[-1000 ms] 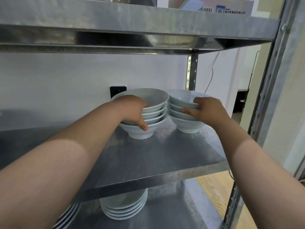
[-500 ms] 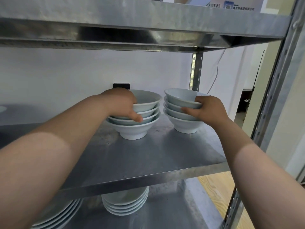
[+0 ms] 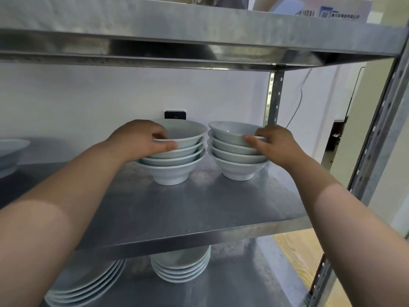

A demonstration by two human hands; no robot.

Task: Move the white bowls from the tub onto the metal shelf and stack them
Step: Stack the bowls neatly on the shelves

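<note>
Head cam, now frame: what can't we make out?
Head view only:
- Tub: outside the frame.
- Dish at left: cut off by the frame edge.
- Lower plates: tops hidden by the metal shelf.
- Box label: too small, cut off at top.
- Left stack, right stack: outer sides behind left hand, right hand.

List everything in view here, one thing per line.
metal shelf: one, grey, three tiers visible.
left bowl stack: one, white, middle tier.
right bowl stack: one, white, beside it on the right.
dish: one, white, same tier, far left.
large plates: one stack, white, lower tier, left.
small plates: one stack, white, lower tier, centre.
socket: one, black, wall behind the bowls.
left hand: one, grips the left stack's top rim.
right hand: one, grips the right stack's rim.
</note>
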